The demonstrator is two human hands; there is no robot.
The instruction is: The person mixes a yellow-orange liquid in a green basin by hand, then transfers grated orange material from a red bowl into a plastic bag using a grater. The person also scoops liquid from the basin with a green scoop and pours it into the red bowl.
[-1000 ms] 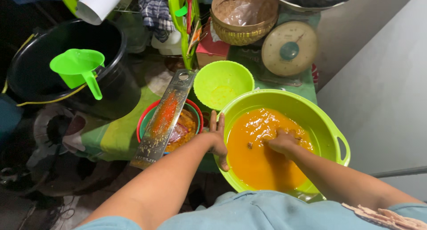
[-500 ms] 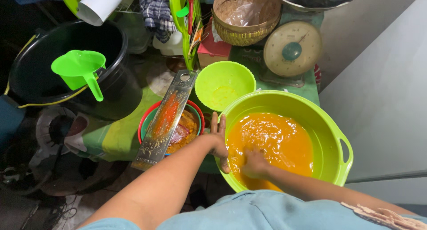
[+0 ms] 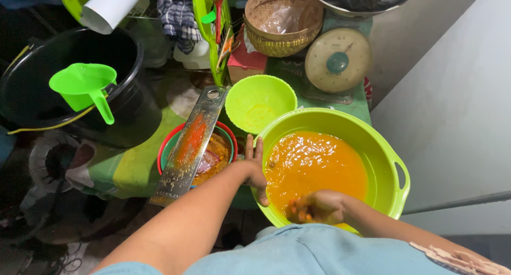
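A large round lime-green plastic basin with side handles is filled with orange pulpy liquid. Its near-left rim is gripped by the left hand, fingers spread flat along the outside. The right hand is seen at the near edge of the liquid, fingers curled closed around orange pulp. A long flat metal grater is laid across a small red-rimmed bowl just beside the basin.
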